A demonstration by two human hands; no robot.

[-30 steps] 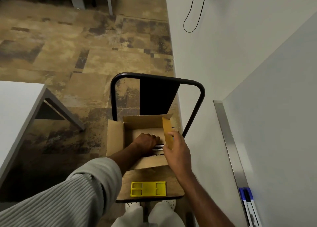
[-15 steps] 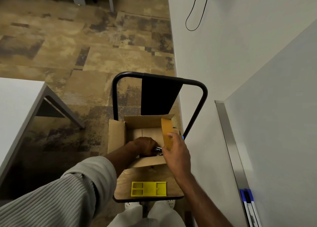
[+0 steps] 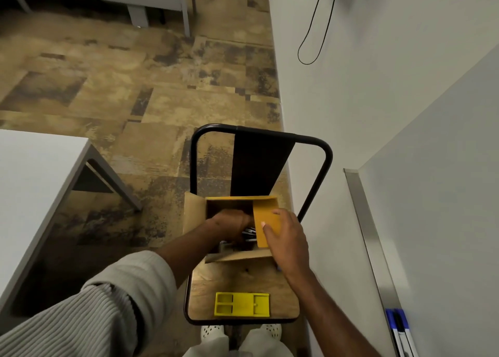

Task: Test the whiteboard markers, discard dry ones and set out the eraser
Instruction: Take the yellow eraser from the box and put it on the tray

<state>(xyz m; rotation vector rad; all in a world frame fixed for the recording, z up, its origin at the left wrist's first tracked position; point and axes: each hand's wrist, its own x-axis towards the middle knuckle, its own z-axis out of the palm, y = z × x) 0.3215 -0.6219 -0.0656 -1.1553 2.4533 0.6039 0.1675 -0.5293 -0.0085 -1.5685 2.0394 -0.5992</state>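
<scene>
Head view: the left hand (image 3: 232, 223) now sits deeper inside the open brown cardboard box (image 3: 194, 216) than a second ago, its knuckles turned down over a bundle of dark whiteboard markers (image 3: 249, 233). The grip looks clenched round them, though the fingertips are hidden, so that is a best reading. The right hand (image 3: 287, 237) has slid up the yellow-brown cardboard flap (image 3: 266, 221) and presses it back with straight fingers and thumb, keeping the mouth wide. The shift suggests markers are about to be lifted out for testing; none has been tried yet.

The box stands on the wooden seat of a black-framed chair (image 3: 243, 281), with a flat yellow plastic tray (image 3: 242, 304) lying near its front edge. Two blue-capped markers (image 3: 399, 327) rest by the metal-edged whiteboard (image 3: 432, 221) at right. A white table (image 3: 35, 173) stands left, on mottled brown carpet (image 3: 121, 86); a black cable (image 3: 316, 24) loops down the pale wall. No eraser is identifiable.
</scene>
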